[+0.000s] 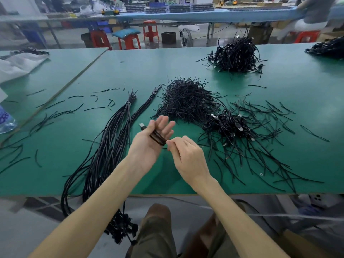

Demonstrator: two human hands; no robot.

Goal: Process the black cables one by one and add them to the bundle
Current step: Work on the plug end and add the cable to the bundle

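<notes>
A coiled black cable [157,137] with a USB plug sticking out at its far left end lies across the palm of my left hand [149,140], whose fingers are nearly straight and whose thumb is over the coil. My right hand [186,153] pinches the coil's near end between thumb and fingertips. To the left, a long bundle of straightened black cables [111,146], tied with a white band near its far end, lies on the green table [186,64] and hangs over the front edge. A pile of coiled cables [227,125] sits to the right.
A heap of short black ties [186,101] lies beyond my hands, with loose ties scattered left and right. A second thinner tied bundle [147,103] lies beside the main one. More cable piles [236,54] sit at the back right. White bags lie at far left.
</notes>
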